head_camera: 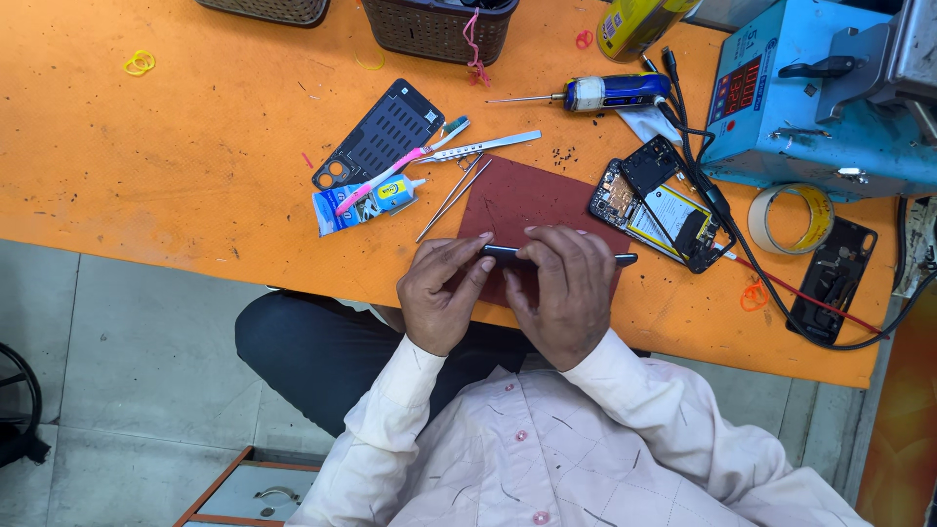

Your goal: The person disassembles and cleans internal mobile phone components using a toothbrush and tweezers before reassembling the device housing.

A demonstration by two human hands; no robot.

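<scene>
At an orange desk (195,176), a person's left hand (441,293) and right hand (563,293) both grip a thin dark phone (556,256), held edge-up over a red mat (527,200) near the desk's front edge. At 2 o'clock from the hands lies an opened phone (664,210) with its battery showing; at 11 o'clock, a back cover (379,137), a glue tube (366,203) and tweezers (451,195). A screwdriver (605,93) rests at 1 o'clock, a tape roll (793,217) at 3 o'clock.
</scene>
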